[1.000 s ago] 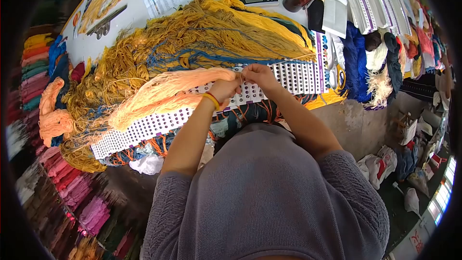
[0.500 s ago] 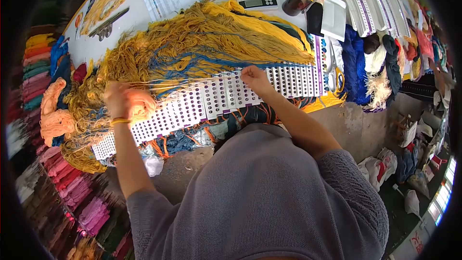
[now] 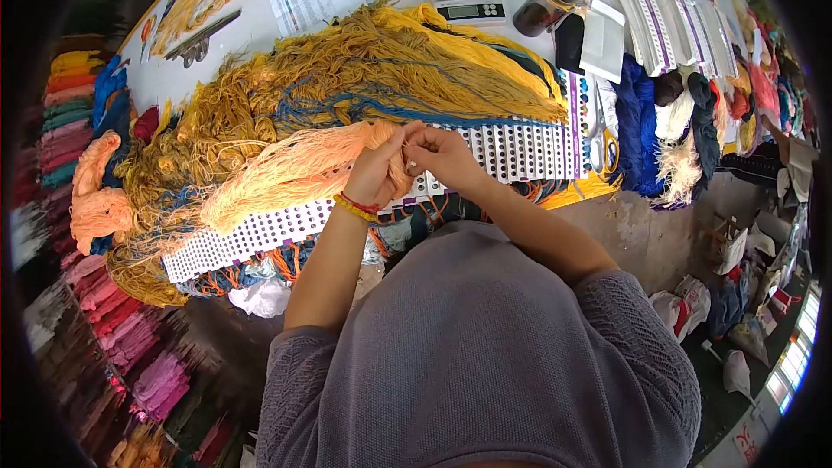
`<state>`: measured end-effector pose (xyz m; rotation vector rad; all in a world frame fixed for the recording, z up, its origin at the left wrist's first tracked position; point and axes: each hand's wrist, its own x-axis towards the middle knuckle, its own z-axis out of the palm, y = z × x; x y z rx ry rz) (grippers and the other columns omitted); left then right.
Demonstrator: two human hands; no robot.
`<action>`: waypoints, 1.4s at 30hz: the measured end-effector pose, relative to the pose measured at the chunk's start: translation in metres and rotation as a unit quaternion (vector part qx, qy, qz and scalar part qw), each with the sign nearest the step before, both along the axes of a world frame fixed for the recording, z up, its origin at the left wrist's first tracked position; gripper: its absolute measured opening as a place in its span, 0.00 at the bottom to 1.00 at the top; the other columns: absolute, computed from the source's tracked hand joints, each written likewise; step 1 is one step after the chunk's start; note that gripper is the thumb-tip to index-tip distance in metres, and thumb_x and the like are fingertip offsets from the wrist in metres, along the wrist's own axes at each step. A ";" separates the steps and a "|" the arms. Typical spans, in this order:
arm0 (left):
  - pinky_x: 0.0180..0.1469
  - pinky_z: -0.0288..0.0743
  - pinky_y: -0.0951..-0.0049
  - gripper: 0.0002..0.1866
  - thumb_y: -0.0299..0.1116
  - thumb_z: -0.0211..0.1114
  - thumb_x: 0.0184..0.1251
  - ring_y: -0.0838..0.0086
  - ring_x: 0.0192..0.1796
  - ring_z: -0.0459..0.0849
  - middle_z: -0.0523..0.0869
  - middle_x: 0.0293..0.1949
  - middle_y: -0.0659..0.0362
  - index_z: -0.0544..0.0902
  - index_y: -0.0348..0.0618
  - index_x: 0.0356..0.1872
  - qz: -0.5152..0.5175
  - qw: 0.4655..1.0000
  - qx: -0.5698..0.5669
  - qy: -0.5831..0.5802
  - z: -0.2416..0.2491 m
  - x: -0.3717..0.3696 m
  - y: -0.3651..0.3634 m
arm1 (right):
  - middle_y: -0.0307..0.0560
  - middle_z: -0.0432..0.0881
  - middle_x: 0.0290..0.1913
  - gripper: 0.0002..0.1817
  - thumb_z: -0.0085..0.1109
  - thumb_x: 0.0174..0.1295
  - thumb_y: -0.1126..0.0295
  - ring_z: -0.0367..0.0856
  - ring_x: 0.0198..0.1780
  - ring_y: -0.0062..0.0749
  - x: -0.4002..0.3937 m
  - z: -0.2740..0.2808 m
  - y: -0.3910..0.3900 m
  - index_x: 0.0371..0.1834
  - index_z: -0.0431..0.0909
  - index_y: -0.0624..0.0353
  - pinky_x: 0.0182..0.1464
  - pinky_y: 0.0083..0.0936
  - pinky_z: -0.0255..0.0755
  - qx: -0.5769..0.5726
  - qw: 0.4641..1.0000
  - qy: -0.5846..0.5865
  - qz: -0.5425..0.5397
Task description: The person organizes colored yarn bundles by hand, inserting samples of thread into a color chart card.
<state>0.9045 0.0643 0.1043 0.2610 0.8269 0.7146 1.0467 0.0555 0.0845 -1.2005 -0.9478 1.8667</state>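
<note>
Over the perforated card [image 3: 511, 149], both hands pinch fluffy peach yarn [image 3: 286, 169].

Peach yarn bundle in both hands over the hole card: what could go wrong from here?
1. The peach yarn bundle trails loose across the yellow and blue yarn pile; strands could snag or mix as the left hand pulls.
2. The right hand pinches thin strands close to the left; a tug might slip them free.
3. The punched card lies under both hands and could shift if yarn drags over it.
</note>
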 end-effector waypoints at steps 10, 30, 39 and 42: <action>0.42 0.74 0.71 0.12 0.30 0.54 0.61 0.69 0.40 0.78 0.78 0.38 0.55 0.75 0.35 0.42 0.097 0.992 0.056 0.059 -0.007 -0.025 0.003 | 0.46 0.78 0.27 0.06 0.53 0.48 0.70 0.72 0.25 0.24 0.019 -0.014 0.010 0.24 0.74 0.62 0.29 0.20 0.66 -0.175 0.948 0.221 -0.146; 0.38 0.71 0.76 0.08 0.29 0.53 0.60 0.73 0.32 0.77 0.78 0.29 0.59 0.75 0.37 0.25 -0.186 0.877 0.340 0.284 -0.041 -0.005 0.018 | 0.43 0.79 0.22 0.10 0.53 0.54 0.68 0.78 0.24 0.23 0.075 -0.075 0.008 0.32 0.74 0.64 0.28 0.19 0.71 0.064 0.973 -0.210 -0.077; 0.17 0.67 0.80 0.08 0.30 0.55 0.58 0.75 0.26 0.82 0.80 0.28 0.58 0.73 0.36 0.36 -0.181 0.915 0.050 0.358 -0.079 0.036 0.021 | 0.45 0.79 0.25 0.10 0.54 0.56 0.66 0.77 0.25 0.32 0.054 -0.082 0.002 0.35 0.74 0.62 0.29 0.27 0.71 0.105 0.923 -0.371 0.017; 0.17 0.67 0.81 0.07 0.27 0.54 0.55 0.75 0.25 0.81 0.80 0.28 0.58 0.74 0.37 0.35 -0.178 0.911 0.086 0.363 -0.090 0.040 0.021 | 0.50 0.78 0.26 0.07 0.53 0.52 0.67 0.77 0.27 0.45 0.049 -0.089 0.001 0.29 0.74 0.59 0.30 0.35 0.70 0.129 0.914 -0.385 -0.006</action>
